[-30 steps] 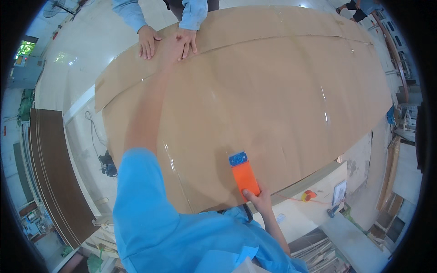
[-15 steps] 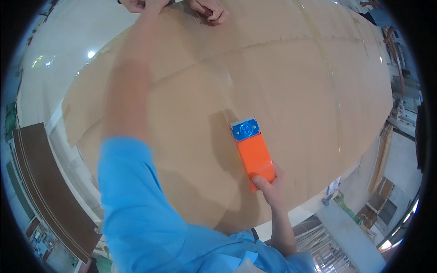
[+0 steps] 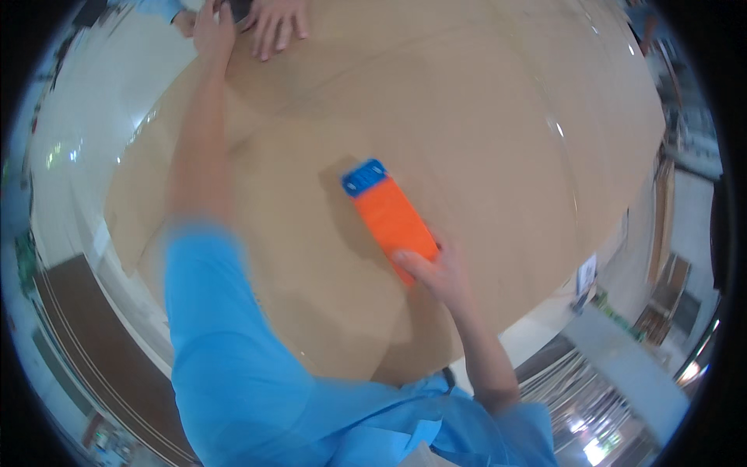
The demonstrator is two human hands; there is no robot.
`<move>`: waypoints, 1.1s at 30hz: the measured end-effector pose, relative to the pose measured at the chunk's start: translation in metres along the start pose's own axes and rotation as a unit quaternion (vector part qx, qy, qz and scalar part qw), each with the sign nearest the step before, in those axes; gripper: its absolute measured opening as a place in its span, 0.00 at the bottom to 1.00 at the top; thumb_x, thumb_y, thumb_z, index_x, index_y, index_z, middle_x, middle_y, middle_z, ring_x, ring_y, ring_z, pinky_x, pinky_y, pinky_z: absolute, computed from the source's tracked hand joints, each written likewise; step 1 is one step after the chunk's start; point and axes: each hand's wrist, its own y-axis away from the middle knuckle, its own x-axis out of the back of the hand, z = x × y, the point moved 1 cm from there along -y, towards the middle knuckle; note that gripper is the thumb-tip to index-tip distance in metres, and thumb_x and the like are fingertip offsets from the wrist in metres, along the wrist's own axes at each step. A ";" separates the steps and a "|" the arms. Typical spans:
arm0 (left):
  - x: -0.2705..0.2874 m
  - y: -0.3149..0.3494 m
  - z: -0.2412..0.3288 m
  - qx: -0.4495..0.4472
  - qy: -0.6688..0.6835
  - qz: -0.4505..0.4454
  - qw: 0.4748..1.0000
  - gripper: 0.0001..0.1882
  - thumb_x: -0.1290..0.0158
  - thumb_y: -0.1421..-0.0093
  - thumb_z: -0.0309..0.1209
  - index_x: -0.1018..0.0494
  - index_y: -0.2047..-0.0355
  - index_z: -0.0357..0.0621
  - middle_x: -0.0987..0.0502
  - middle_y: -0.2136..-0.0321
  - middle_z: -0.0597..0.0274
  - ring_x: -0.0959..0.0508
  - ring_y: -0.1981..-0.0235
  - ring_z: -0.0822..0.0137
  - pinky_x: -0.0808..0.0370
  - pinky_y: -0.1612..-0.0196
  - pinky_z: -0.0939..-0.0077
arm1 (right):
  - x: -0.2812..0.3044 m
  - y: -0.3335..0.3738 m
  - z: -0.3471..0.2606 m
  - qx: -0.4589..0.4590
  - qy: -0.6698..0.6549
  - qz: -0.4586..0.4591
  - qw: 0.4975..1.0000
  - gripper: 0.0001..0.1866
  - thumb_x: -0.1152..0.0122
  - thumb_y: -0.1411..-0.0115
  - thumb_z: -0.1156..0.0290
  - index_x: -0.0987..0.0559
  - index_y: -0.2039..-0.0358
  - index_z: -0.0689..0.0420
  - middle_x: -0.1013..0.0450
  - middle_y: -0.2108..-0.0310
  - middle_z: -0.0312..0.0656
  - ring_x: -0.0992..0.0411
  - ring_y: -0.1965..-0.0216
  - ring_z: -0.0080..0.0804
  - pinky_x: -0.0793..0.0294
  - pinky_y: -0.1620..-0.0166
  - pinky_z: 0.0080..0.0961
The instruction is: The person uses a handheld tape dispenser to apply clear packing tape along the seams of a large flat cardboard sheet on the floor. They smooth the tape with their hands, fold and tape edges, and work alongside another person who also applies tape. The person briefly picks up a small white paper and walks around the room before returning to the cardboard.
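Note:
My right hand (image 3: 436, 268) is closed around the lower end of an orange tape dispenser (image 3: 393, 222) with a blue head, just above a large brown cardboard sheet (image 3: 475, 140). My left arm stretches to the far left edge of the cardboard. Up there my left hand (image 3: 214, 35) is blurred and cut by the top of the view, so its grip cannot be made out. Right beside it, another person's hand (image 3: 276, 27) lies with fingers spread on the cardboard. A second hand of a person (image 3: 184, 23), below a light blue sleeve, is just left of mine.
Shiny strips of clear tape (image 3: 559, 128) run along the right part of the cardboard. A white glossy surface (image 3: 85, 156) lies to the left. Brown panels (image 3: 101, 342) stand at the lower left. At the far right, another person (image 3: 642, 19) is partly visible.
The tape dispenser in my right hand has moved left and away from me, tilting further left. My left hand has shifted slightly left. The other person's hand has spread its fingers flat.

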 end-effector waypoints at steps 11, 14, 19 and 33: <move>0.092 0.244 0.183 -0.119 -0.059 -0.284 0.949 0.36 0.57 0.27 0.52 0.40 0.29 0.40 0.42 0.27 0.46 0.46 0.26 0.45 0.51 0.25 0.51 | 0.014 0.057 0.052 0.041 0.073 -0.037 0.996 0.34 0.30 0.44 0.39 0.17 0.55 0.60 0.19 0.68 0.43 0.22 0.66 0.33 0.23 0.62 0.34; 0.096 0.280 0.225 -0.142 -0.100 -0.298 0.939 0.37 0.58 0.27 0.53 0.43 0.28 0.39 0.44 0.26 0.46 0.49 0.25 0.45 0.53 0.24 0.51 | 0.042 0.129 0.106 0.011 0.025 -0.032 0.999 0.37 0.30 0.44 0.39 0.17 0.49 0.60 0.19 0.63 0.49 0.20 0.62 0.39 0.22 0.57 0.36; 0.119 0.355 0.295 -0.136 -0.048 -0.327 0.934 0.42 0.55 0.28 0.54 0.47 0.27 0.34 0.46 0.26 0.44 0.51 0.24 0.44 0.54 0.24 0.49 | 0.088 0.254 0.213 0.007 0.059 -0.007 0.998 0.38 0.28 0.46 0.40 0.19 0.48 0.61 0.19 0.62 0.52 0.20 0.59 0.44 0.23 0.55 0.36; 0.147 0.403 0.359 -0.139 -0.159 -0.360 0.909 0.46 0.51 0.30 0.55 0.52 0.26 0.34 0.50 0.25 0.41 0.51 0.24 0.44 0.52 0.24 0.50 | 0.078 0.238 0.464 -0.014 -0.338 0.080 0.937 0.39 0.34 0.38 0.43 0.28 0.35 0.55 0.26 0.43 0.46 0.33 0.37 0.41 0.28 0.40 0.43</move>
